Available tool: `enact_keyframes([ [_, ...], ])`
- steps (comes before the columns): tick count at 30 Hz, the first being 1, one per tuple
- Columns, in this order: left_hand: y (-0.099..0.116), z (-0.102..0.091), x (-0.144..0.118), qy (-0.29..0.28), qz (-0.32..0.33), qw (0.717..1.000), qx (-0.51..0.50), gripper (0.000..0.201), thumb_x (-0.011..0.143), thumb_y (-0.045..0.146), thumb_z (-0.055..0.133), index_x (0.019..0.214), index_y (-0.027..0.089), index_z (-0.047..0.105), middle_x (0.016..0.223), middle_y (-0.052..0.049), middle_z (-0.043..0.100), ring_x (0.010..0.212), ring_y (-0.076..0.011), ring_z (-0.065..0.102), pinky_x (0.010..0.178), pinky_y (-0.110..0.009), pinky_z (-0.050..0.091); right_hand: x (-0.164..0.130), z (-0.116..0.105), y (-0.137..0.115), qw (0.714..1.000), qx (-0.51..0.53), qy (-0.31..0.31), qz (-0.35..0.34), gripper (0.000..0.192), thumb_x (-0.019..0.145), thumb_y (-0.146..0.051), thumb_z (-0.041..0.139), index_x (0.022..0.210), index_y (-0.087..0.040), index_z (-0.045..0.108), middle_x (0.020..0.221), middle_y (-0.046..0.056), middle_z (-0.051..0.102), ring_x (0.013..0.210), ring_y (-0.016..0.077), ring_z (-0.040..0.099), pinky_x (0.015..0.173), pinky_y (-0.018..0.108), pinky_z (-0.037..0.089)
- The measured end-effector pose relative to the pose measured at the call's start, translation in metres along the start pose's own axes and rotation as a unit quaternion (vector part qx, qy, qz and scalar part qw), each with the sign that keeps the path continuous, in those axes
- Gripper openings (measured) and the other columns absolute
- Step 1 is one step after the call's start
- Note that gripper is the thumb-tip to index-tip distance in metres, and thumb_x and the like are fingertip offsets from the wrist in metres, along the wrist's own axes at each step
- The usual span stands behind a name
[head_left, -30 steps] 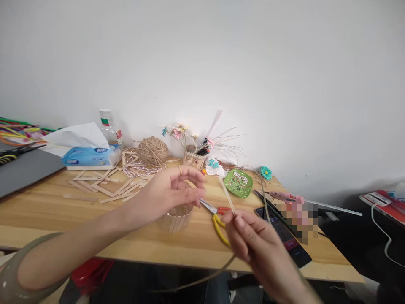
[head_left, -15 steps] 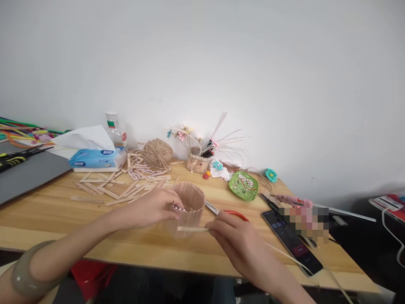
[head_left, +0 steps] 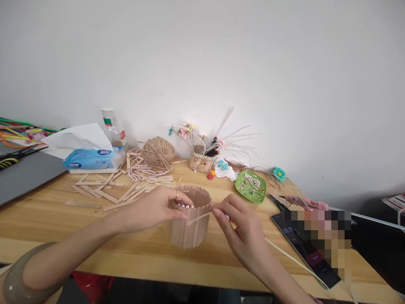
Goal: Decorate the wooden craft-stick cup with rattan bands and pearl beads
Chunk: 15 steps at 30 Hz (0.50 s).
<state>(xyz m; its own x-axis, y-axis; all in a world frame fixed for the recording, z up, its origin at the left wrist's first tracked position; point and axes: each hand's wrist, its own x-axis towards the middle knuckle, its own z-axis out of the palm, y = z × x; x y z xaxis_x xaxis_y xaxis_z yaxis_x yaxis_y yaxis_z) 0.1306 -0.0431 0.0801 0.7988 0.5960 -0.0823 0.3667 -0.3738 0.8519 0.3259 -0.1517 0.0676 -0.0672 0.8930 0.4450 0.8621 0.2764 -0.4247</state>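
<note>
A: Hands first, please. What do they hold?

B: The left hand [head_left: 158,207] rests on the rim of the stick cup [head_left: 191,221], with its fingers curled over a short row of beads [head_left: 184,206] at the top edge. The right hand [head_left: 245,230] pinches a thin pale strip [head_left: 200,217] between thumb and first fingers; the free end of the strip lies against the front of the cup, a little tilted.

A: Where does the cup stand?

B: Upright on the wooden table [head_left: 95,249], near the front edge, between the two hands.

A: What differs from half a second ago?

B: The right hand was lower then and held the strip flat, beside the base of the cup. Now it is raised to the height of the rim. One second ago both hands were in the air, and the strip pointed upward.

A: And around them?

B: Loose wooden sticks [head_left: 107,192] lie to the left, a ball of twine [head_left: 158,153] is behind them, a green dish [head_left: 251,186] is to the right, and a phone [head_left: 303,249] lies near the right edge. The rest of the strip trails past the right wrist.
</note>
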Motion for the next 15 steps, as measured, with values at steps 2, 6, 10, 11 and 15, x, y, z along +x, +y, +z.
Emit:
enact_keyframes([
  [2, 0.001, 0.001, 0.0, -0.003, -0.012, 1.0, 0.001, 0.024, 0.075, 0.034, 0.062, 0.095, 0.024, 0.067, 0.098, 0.001, 0.069, 0.093, -0.0192, 0.06, 0.082, -0.027, 0.042, 0.001, 0.001, 0.002, 0.999, 0.038, 0.008, 0.015, 0.026, 0.093, -0.029, 0.041, 0.082, -0.018, 0.062, 0.075, 0.005, 0.054, 0.068, 0.0147, 0.052, 0.058, 0.026, 0.04],
  [6, 0.002, -0.002, 0.001, -0.015, -0.008, 1.0, 0.012, 0.021, 0.076, 0.036, 0.06, 0.091, 0.023, 0.068, 0.092, 0.001, 0.07, 0.087, -0.0188, 0.061, 0.076, -0.026, 0.042, 0.004, 0.005, 0.006, 0.995, 0.096, -0.026, 0.023, 0.021, 0.092, -0.027, 0.045, 0.079, -0.018, 0.06, 0.074, 0.003, 0.052, 0.066, 0.0134, 0.052, 0.058, 0.025, 0.04],
  [10, 0.0, -0.007, 0.003, -0.03, -0.005, 1.0, 0.006, 0.022, 0.075, 0.034, 0.06, 0.091, 0.02, 0.068, 0.09, 0.0, 0.07, 0.087, -0.0188, 0.061, 0.075, -0.025, 0.042, 0.007, 0.011, 0.01, 0.993, 0.107, -0.042, 0.022, 0.019, 0.091, -0.026, 0.046, 0.08, -0.018, 0.059, 0.076, 0.003, 0.053, 0.067, 0.0136, 0.052, 0.059, 0.026, 0.04],
  [11, 0.0, -0.008, 0.004, -0.035, -0.006, 0.999, 0.006, 0.022, 0.075, 0.033, 0.06, 0.091, 0.02, 0.069, 0.09, 0.0, 0.07, 0.086, -0.0191, 0.061, 0.075, -0.025, 0.042, 0.008, 0.012, 0.01, 0.993, 0.106, -0.045, 0.022, 0.02, 0.091, -0.026, 0.045, 0.079, -0.018, 0.059, 0.076, 0.003, 0.054, 0.067, 0.0137, 0.052, 0.059, 0.026, 0.041],
  [15, 0.001, -0.015, 0.008, -0.054, -0.027, 0.998, 0.008, 0.026, 0.074, 0.032, 0.06, 0.095, 0.019, 0.069, 0.092, -0.001, 0.071, 0.088, -0.0212, 0.061, 0.076, -0.027, 0.043, 0.014, 0.011, 0.009, 0.995, 0.086, -0.051, 0.024, 0.02, 0.09, -0.026, 0.046, 0.077, -0.018, 0.059, 0.078, 0.004, 0.056, 0.069, 0.0144, 0.054, 0.062, 0.026, 0.042],
])
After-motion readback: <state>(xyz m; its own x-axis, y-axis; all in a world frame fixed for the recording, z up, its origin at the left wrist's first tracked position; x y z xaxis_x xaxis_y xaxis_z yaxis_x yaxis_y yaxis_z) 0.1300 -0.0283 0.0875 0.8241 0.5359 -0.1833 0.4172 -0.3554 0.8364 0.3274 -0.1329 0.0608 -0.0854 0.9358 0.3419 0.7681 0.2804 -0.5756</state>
